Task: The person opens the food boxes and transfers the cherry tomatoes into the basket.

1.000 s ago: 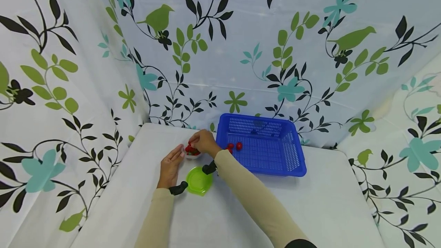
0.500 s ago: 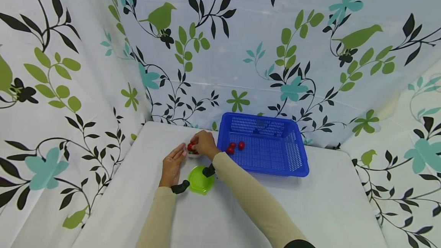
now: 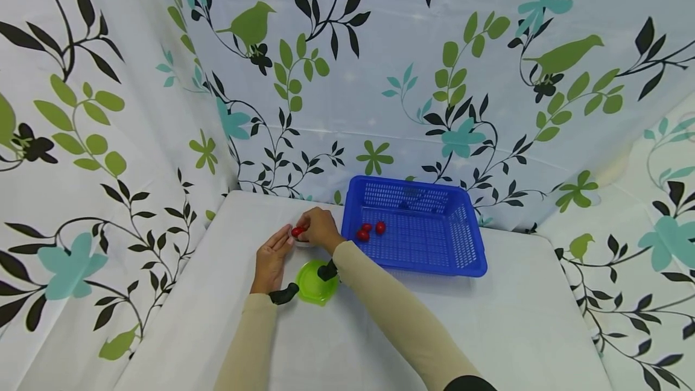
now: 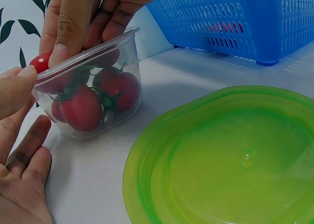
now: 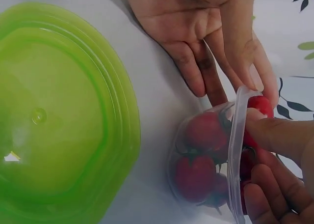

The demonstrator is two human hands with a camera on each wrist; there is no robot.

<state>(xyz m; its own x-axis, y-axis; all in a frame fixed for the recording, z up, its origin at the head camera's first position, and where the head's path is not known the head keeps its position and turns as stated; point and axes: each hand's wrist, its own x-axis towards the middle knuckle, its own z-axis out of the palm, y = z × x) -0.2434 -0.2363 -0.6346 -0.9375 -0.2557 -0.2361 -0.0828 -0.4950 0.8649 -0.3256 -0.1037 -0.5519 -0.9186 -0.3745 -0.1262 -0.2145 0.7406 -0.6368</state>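
Note:
A clear plastic container [image 4: 105,113] holds several red tomatoes with green stems, one of them a large tomato [image 4: 82,108] near its wall. My left hand [image 3: 269,264] is at its left, thumb and index finger gripping the rim while the other fingers stretch loosely below. My right hand [image 3: 321,228] reaches over the opening from the right. Its thumb and fingers pinch a small red tomato [image 5: 260,106] at the rim, close to the left thumb. The right hand's fingers partly hide the container's inside.
A translucent green plastic lid [image 3: 312,287] lies on the white table [image 3: 380,330], just in front of the container. Back right stands a blue perforated basket [image 3: 429,246] with a few red tomatoes [image 3: 380,227] at its left end. Patterned cloth hangs behind and at the sides.
The right hand has moved a little left over the container, shifting the pinched tomato toward the left hand's thumb. The left hand stays at the rim. The head view has shifted slightly.

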